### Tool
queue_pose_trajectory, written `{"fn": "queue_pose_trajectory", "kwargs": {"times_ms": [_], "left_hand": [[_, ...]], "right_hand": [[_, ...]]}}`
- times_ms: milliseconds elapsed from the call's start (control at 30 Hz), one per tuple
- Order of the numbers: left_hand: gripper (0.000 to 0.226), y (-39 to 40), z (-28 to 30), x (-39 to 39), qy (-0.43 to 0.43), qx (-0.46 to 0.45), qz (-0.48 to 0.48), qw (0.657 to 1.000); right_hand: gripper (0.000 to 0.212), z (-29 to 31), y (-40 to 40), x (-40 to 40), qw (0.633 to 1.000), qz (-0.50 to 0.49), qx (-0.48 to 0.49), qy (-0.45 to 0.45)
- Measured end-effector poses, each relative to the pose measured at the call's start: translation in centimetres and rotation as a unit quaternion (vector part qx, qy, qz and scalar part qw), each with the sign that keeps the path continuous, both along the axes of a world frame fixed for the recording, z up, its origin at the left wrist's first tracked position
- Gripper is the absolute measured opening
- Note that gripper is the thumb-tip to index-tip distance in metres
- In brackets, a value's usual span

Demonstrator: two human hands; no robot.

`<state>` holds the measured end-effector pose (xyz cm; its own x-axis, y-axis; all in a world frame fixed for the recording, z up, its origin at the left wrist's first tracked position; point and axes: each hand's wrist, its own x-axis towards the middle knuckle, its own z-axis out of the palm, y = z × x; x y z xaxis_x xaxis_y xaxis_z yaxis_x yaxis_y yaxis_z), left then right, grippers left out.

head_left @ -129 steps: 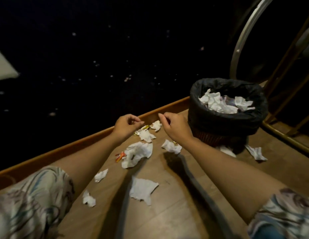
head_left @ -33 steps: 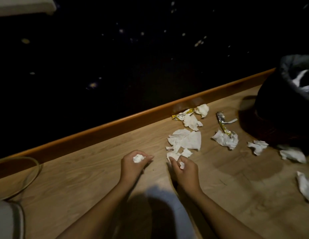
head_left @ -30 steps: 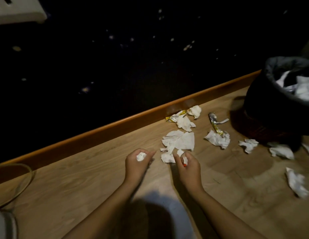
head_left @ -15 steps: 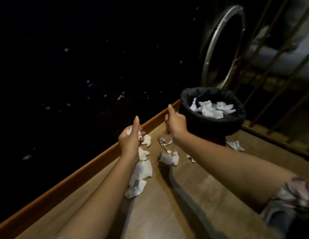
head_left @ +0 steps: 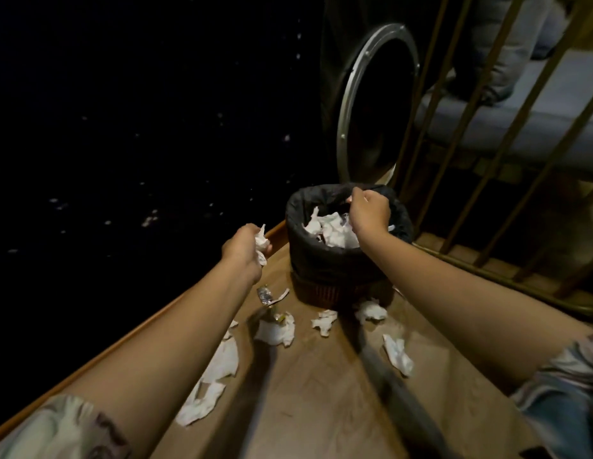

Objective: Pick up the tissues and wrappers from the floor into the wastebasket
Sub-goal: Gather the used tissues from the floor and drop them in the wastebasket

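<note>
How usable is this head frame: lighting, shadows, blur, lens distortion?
Head view: dim and warm; the left half is near-black. Both forearms throw long soft shadows across the wood floor. Wide-angle stretch enlarges the near arms and splays the railing. Left hand, right hand and wastebasket are slightly soft but readable.

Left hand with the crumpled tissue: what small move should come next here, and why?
Probably carry the left hand rightward over the wastebasket and let go. It grips a crumpled tissue beside the basket's rim, not yet above the opening, while the right hand is already over the tissues inside. More tissues and a wrapper remain on the floor.
</note>
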<state>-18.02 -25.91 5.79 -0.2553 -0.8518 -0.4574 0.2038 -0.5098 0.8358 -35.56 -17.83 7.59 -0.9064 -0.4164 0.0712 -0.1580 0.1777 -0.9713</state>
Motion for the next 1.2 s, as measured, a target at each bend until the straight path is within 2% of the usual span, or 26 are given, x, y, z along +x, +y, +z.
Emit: {"fn": "queue_pose_trajectory", "kwargs": {"times_ms": [133, 233, 367, 433, 467, 533, 600, 700, 767, 900, 967, 1100, 1200], "left_hand": [[0.021, 1.0, -0.1, -5.9, -0.002, -0.041, 0.041, 0.998], [0.01, 1.8, 0.0, -10.1, -0.034, -0.117, 0.073, 0.99], [0.03, 2.4, 0.5, -14.9, -0.105, -0.203, 0.074, 0.971], [0.047, 2.4, -0.1, -16.7, -0.179, -0.276, -0.011, 0.944], [0.055, 2.2, -0.7, -17.4, -0.23, -0.314, -0.063, 0.919], [0.067, 1.8, -2.0, -18.1, -0.336, -0.374, -0.142, 0.853], [0.068, 1.7, -2.7, -18.2, -0.382, -0.406, -0.156, 0.816], [0.05, 3.0, -2.4, -17.0, -0.349, -0.485, -0.068, 0.799], [0.034, 4.7, -2.4, -15.8, -0.308, -0.546, -0.023, 0.779], [0.014, 9.0, -3.8, -14.3, -0.234, -0.633, -0.046, 0.737], [0.008, 11.1, -5.2, -14.9, -0.205, -0.65, -0.076, 0.728], [0.005, 15.4, -8.6, -17.4, -0.149, -0.622, -0.162, 0.751], [0.008, 18.4, -11.8, -18.9, -0.136, -0.571, -0.225, 0.778]], "right_hand": [[0.044, -0.7, 0.1, -4.3, 0.998, 0.009, 0.029, 0.055], [0.045, -1.1, 0.0, -6.3, 0.992, 0.079, 0.059, 0.08], [0.05, -1.7, -0.1, -8.9, 0.978, 0.194, 0.06, 0.056], [0.045, -1.8, 0.3, -10.3, 0.975, 0.217, 0.035, 0.014], [0.043, -1.9, 0.6, -11.1, 0.975, 0.219, 0.032, 0.007], [0.036, -2.1, 1.4, -12.6, 0.976, 0.207, 0.043, 0.049], [0.026, -2.3, 2.3, -14.1, 0.977, 0.183, 0.041, 0.101], [0.014, -2.9, 3.7, -15.6, 0.981, 0.153, -0.002, 0.122], [0.011, -3.3, 4.9, -15.7, 0.985, 0.135, -0.055, 0.097], [0.016, -5.0, 8.5, -14.2, 0.986, 0.116, -0.099, 0.069], [0.023, -6.1, 10.6, -13.5, 0.986, 0.119, -0.105, 0.054], [0.027, -9.5, 15.4, -13.5, 0.992, 0.099, -0.07, 0.033], [0.028, -12.8, 20.2, -14.0, 0.997, 0.062, 0.021, 0.047]]}}
